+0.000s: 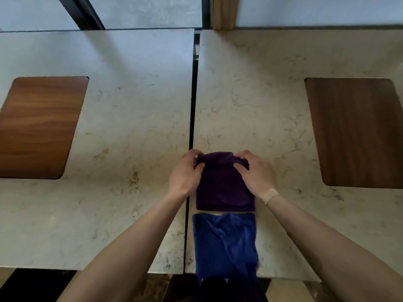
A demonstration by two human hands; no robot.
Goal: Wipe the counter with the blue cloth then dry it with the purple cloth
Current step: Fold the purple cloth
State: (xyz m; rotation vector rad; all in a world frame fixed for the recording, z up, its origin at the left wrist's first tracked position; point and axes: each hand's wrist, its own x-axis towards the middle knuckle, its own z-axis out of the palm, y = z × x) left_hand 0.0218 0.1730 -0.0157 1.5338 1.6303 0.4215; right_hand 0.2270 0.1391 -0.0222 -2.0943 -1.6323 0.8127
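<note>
A folded purple cloth (222,188) lies on the pale marble counter (130,118), just right of the dark seam. My left hand (185,173) pinches its far left corner and my right hand (255,173) pinches its far right corner. Directly below it, nearer to me, a rumpled blue cloth (224,245) lies flat and hangs a little over the counter's front edge. Neither hand touches the blue cloth.
A dark seam (192,118) splits the counter into two slabs. A reddish wooden inset (39,127) sits at the left and a darker wooden inset (357,131) at the right. A wooden post (224,12) stands at the back.
</note>
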